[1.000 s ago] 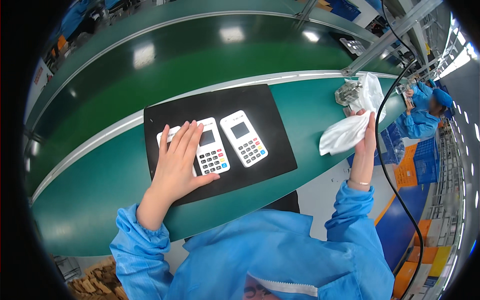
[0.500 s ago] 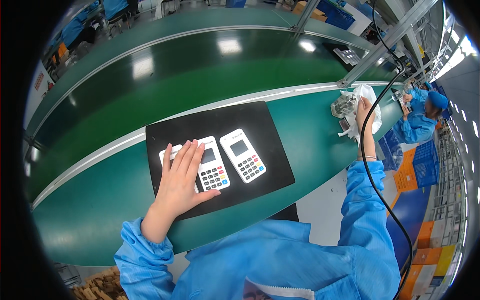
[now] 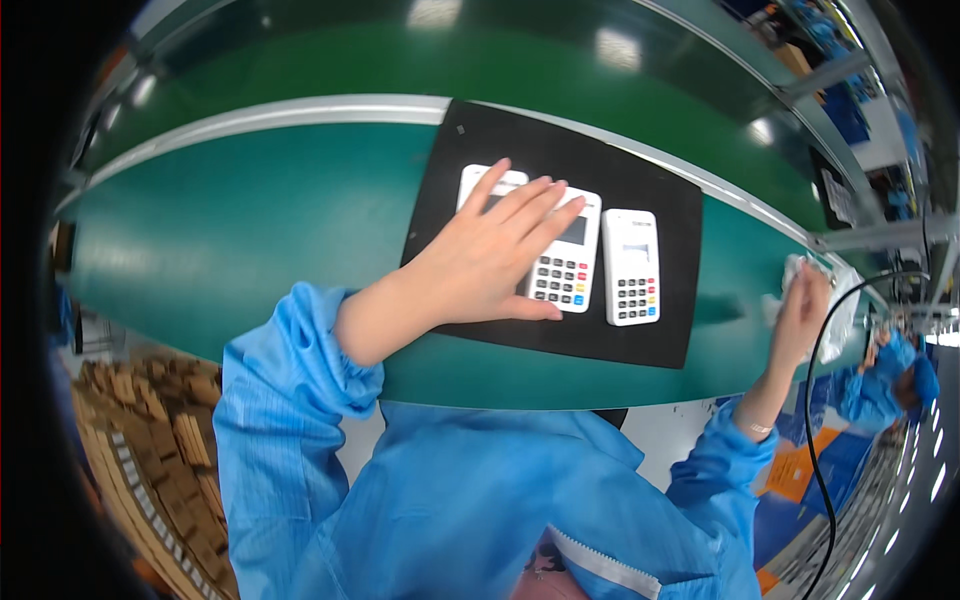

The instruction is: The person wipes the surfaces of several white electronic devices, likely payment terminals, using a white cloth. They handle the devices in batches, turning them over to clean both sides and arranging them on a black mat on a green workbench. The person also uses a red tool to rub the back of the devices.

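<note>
Clock directions are running from the middle of the view, with twelve at the top. The person's left hand [image 3: 480, 260] is lying flat at the centre, fingers spread and clenching nothing, spanning two of three white card readers. The first card reader [image 3: 507, 179], at twelve o'clock, is mostly hiding beneath the fingers; the middle card reader [image 3: 563, 285] is showing its keypad beside the thumb. The last card reader [image 3: 632, 265], just beside it toward three o'clock, is lying uncovered, screen and keys facing up. All three are resting on a black mat [image 3: 655, 345]. Out at three o'clock, the right hand [image 3: 803, 312] is reaching to a crumpled white cloth [image 3: 842, 312]; it is blurring, so whether the fingers are grasping the cloth I cannot tell. A band [image 3: 760, 428] is circling that wrist. The mat is lying on a teal table [image 3: 250, 230], and a silver rail [image 3: 300, 112] is edging the table's far side. Beyond, at twelve o'clock, a glossy green surface [image 3: 500, 60] is reflecting lights. A black cable [image 3: 815, 440] is hanging down toward four o'clock. Past the cloth, between three and four, a co-worker [image 3: 872, 392] in blue is sitting. Between eight and nine, brown cardboard pieces [image 3: 150, 400] are piling up below the table.
</note>
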Action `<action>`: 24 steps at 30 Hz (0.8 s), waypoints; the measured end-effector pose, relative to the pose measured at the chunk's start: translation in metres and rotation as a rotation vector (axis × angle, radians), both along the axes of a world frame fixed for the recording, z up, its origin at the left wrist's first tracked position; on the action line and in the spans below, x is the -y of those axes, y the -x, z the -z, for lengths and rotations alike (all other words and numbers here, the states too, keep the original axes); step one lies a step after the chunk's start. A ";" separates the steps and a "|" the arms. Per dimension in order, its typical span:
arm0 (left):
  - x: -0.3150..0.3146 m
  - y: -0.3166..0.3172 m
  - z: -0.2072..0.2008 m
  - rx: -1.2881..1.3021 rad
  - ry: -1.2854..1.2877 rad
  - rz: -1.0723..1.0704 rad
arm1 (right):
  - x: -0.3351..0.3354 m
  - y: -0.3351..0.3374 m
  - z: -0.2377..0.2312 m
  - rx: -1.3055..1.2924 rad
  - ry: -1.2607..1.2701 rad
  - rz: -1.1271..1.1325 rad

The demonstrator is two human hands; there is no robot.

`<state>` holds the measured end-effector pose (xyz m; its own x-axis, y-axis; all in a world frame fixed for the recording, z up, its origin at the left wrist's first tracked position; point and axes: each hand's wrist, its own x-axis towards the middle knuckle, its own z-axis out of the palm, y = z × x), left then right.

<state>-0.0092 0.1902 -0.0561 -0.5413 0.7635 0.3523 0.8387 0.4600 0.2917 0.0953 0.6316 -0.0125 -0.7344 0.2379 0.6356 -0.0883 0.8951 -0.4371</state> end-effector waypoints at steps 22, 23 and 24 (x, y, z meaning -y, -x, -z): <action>-0.004 -0.001 0.006 0.069 -0.061 -0.031 | 0.200 0.034 0.012 0.387 -0.189 -0.715; -0.003 -0.001 0.005 0.075 -0.059 -0.037 | 0.205 0.035 0.013 0.367 -0.193 -0.714; -0.003 0.000 0.005 0.081 -0.056 -0.042 | 0.207 0.035 0.014 0.347 -0.197 -0.712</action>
